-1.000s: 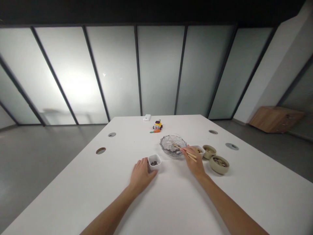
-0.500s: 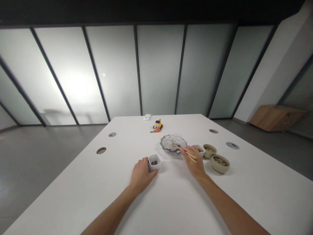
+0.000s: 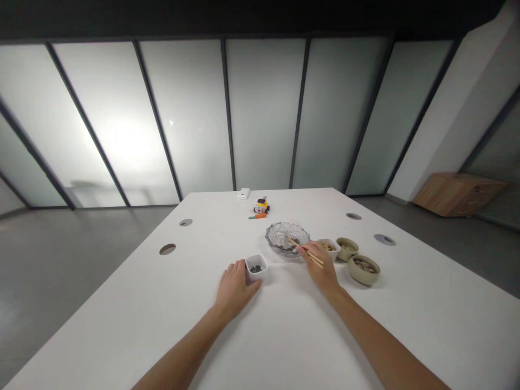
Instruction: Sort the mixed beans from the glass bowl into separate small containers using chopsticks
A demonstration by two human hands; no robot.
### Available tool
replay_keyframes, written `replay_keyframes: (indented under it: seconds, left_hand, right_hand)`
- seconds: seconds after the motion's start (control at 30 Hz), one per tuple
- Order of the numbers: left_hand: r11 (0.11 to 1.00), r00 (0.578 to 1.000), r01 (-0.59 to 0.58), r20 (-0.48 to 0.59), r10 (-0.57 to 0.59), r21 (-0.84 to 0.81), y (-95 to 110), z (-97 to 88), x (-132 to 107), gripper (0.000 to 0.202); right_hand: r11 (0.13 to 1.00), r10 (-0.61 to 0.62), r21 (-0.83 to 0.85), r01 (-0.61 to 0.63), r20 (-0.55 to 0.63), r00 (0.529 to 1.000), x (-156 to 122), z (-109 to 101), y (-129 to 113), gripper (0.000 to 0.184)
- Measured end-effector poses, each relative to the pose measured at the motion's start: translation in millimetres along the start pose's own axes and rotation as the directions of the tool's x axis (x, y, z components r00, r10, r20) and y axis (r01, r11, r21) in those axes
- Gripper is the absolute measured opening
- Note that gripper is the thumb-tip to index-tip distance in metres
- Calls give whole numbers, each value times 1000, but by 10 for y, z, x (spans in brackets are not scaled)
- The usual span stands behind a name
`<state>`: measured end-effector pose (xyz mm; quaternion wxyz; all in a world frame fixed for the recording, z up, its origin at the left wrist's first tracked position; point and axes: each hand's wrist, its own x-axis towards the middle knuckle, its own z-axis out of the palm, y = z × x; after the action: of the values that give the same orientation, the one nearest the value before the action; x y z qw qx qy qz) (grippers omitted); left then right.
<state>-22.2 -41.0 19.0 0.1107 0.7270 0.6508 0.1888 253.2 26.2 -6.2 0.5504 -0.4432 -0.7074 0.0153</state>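
My left hand (image 3: 233, 287) curls around the near side of a small white square cup (image 3: 256, 266) that holds dark bits. A pair of wooden chopsticks (image 3: 304, 251) is gripped in my right hand (image 3: 322, 268), their tips reaching into a clear cut-glass bowl (image 3: 286, 239) with dark pieces inside. Both hands rest low on the white table (image 3: 284, 336).
Right of the glass bowl stand a white square cup (image 3: 328, 247) and two beige bowls (image 3: 348, 247) (image 3: 363, 268) with food. A yellow toy (image 3: 261, 206), an orange carrot toy (image 3: 259, 216) and a white box (image 3: 244, 194) lie farther back. Round cable holes (image 3: 167, 249) dot the table.
Almost nothing has moved. The view shifted slightly, and my right hand with the chopsticks edged a little toward the glass bowl.
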Motion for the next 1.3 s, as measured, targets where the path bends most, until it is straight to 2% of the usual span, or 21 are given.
replay_keyframes:
  seconds: [0.4,0.6,0.73,1.0,1.13,1.3]
  left_hand:
    - [1000,1000,-22,-5,22,5,-19,28,17,30]
    - [1000,1000,-27,-7,27,3,-38,46,16,28]
    - [1000,1000,-25,-9,25,3,-40,44,12,28]
    - [999,999,-37,-30,37,2,-58,76,16,28]
    - [999,999,-39,-34,39,4,-56,74,20,29]
    - [999,999,-31,-27,32,8,-48,64,19,29]
  right_hand:
    - [997,-16,74,22,-81,997,-6,24,43,25]
    - [993,11,120,-14,21,1000,4,31,-3,28]
    - [993,50,108,-51,9,999,-2,42,17,31]
    - [997,6,78,-3,-30,1000,-14,61,30,29]
    - [998,-13,66,13,-1,1000,-17,47,29,25]
    - [999,-18,28,18,7,1000,-16,43,36,29]
